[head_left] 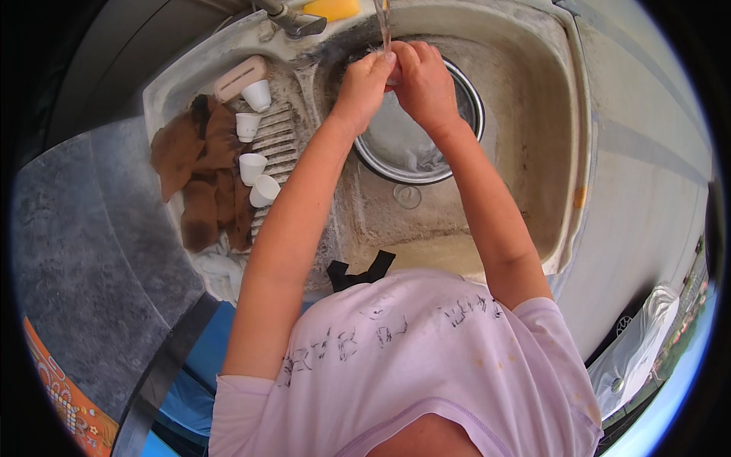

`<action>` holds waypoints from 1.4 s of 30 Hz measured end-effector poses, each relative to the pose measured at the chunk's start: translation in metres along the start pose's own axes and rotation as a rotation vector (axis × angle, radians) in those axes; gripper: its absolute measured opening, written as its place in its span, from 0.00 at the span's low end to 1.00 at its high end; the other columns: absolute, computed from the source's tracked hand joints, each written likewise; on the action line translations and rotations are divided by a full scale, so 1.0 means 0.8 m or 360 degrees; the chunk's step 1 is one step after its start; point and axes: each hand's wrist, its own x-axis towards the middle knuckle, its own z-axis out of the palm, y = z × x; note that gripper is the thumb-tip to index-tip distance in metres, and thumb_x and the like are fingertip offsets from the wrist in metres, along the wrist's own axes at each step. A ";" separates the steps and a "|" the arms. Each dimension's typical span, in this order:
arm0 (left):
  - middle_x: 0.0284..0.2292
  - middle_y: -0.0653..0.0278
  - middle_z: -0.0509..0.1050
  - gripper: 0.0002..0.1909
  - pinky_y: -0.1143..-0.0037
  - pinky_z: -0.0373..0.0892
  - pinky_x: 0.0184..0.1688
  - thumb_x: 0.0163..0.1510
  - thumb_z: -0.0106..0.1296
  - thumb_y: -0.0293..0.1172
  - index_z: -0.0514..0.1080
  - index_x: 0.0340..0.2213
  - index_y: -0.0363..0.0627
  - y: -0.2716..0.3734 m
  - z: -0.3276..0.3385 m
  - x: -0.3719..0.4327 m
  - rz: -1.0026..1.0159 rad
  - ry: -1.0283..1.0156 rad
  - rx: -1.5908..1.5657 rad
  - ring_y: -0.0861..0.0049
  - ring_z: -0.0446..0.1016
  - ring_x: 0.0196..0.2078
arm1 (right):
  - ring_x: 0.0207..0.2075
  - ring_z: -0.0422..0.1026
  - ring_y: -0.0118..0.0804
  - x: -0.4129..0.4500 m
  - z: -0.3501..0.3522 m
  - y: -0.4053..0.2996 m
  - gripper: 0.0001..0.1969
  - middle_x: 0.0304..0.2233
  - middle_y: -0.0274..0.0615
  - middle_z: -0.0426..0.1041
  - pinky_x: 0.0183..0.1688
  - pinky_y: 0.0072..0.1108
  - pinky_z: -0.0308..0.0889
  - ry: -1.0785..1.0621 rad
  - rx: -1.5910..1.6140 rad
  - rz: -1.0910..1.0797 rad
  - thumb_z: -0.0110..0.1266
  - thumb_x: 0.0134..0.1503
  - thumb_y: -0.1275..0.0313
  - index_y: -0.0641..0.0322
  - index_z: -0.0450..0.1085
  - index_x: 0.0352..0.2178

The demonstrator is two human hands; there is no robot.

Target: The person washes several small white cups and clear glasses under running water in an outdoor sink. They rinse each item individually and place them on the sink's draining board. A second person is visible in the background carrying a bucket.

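Note:
Water from the tap (297, 24) side runs in a stream onto both hands, above a round metal basin (478, 123) that holds water. My left hand (365, 85) and my right hand (424, 83) meet around a small clear or shiny object (394, 77), mostly hidden by the fingers; its kind cannot be told. A small clear glass or lid (407, 196) lies on the sink floor just below the basin. Several small white cups (252, 168) stand or lie on the ribbed drainboard to the left.
The worn stone-like sink (528, 143) surrounds the basin. Brown cloths or gloves (220, 143), a pinkish oblong holder (241, 78) and a white cloth (220, 268) lie on the drainboard. A yellow sponge (332, 8) sits behind the sink. A black strap-like piece (361, 274) is at the front edge.

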 end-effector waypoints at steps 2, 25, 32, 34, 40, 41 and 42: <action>0.34 0.64 0.75 0.17 0.76 0.68 0.41 0.62 0.39 0.39 0.71 0.38 0.38 -0.001 -0.015 -0.001 0.0263 -0.0156 0.0317 0.79 0.73 0.36 | 0.31 0.71 0.46 0.016 -0.012 0.007 0.18 0.30 0.42 0.72 0.33 0.26 0.70 -0.0544 0.0404 0.0237 0.61 0.39 0.75 0.61 0.67 0.35; 0.29 0.65 0.75 0.17 0.79 0.67 0.32 0.61 0.41 0.39 0.73 0.33 0.37 0.028 -0.024 0.000 0.0425 -0.0277 0.0680 0.81 0.72 0.28 | 0.30 0.74 0.39 0.053 -0.039 0.021 0.23 0.28 0.44 0.73 0.33 0.27 0.71 -0.1302 0.0945 0.0538 0.65 0.36 0.67 0.62 0.67 0.35; 0.32 0.62 0.76 0.19 0.76 0.67 0.40 0.62 0.39 0.42 0.72 0.35 0.37 0.012 -0.005 0.015 -0.0201 0.0133 -0.0205 0.78 0.73 0.34 | 0.34 0.73 0.48 0.026 0.000 -0.004 0.18 0.31 0.44 0.73 0.33 0.33 0.70 -0.0464 -0.0148 0.0005 0.60 0.42 0.70 0.60 0.64 0.35; 0.31 0.60 0.76 0.20 0.75 0.67 0.40 0.62 0.38 0.43 0.71 0.34 0.37 0.004 -0.008 0.011 -0.0007 0.0082 -0.0156 0.77 0.73 0.33 | 0.34 0.74 0.44 0.028 -0.005 0.005 0.22 0.33 0.45 0.73 0.33 0.30 0.70 -0.0584 0.0114 -0.0006 0.61 0.42 0.68 0.60 0.65 0.40; 0.29 0.63 0.75 0.17 0.72 0.68 0.35 0.61 0.40 0.42 0.71 0.34 0.43 -0.010 -0.039 0.008 -0.0237 -0.0051 -0.0695 0.74 0.73 0.30 | 0.28 0.70 0.24 0.037 -0.032 0.008 0.32 0.31 0.36 0.71 0.27 0.17 0.68 -0.1064 0.1692 0.0777 0.60 0.48 0.59 0.61 0.62 0.53; 0.28 0.64 0.75 0.15 0.72 0.69 0.34 0.61 0.41 0.42 0.71 0.34 0.44 -0.015 -0.041 0.011 -0.0318 -0.0072 -0.0786 0.74 0.74 0.30 | 0.27 0.70 0.23 0.034 -0.032 0.004 0.32 0.31 0.36 0.72 0.26 0.16 0.68 -0.1046 0.1774 0.0832 0.60 0.48 0.58 0.61 0.63 0.53; 0.26 0.64 0.75 0.16 0.70 0.68 0.29 0.61 0.38 0.42 0.71 0.32 0.46 -0.016 -0.033 0.012 -0.0388 0.0051 -0.0861 0.71 0.73 0.25 | 0.26 0.71 0.23 0.027 -0.033 0.002 0.32 0.31 0.35 0.72 0.25 0.16 0.68 -0.1023 0.1851 0.0896 0.60 0.48 0.57 0.61 0.63 0.52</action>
